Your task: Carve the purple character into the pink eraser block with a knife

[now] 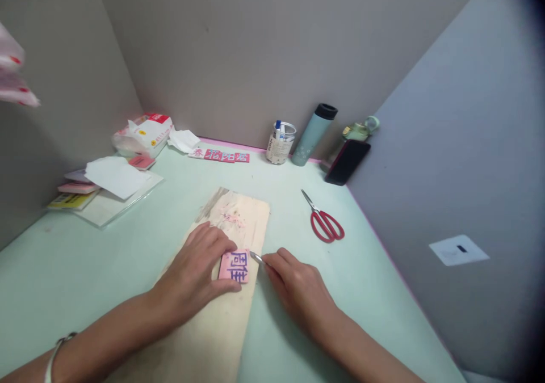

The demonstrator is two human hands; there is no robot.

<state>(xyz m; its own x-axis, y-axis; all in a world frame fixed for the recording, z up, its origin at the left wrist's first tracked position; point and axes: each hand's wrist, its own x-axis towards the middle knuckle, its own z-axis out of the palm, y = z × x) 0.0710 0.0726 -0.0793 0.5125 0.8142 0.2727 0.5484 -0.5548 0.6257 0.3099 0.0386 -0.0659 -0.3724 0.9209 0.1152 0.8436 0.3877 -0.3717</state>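
A small pink block [235, 267] with a dark blue character drawn on its top lies on the wooden board [225, 320]. My left hand [198, 266] grips the block between thumb and fingers at its far and near edges. In my right hand [296, 283] is a slim silver carving knife [256, 257], pinched like a pen. Its tip is at the block's upper right edge; whether it touches cannot be made out. Pink crumbs [233, 218] are scattered on the board beyond the block.
Red-handled scissors [326, 224] lie to the right. Along the back stand a tin [281, 143] with pens, a blue-green bottle [314, 135] and a leaning phone [348, 162]. Carved pink blocks [219, 156], a tissue pack [147, 133] and papers [117, 177] lie left of these.
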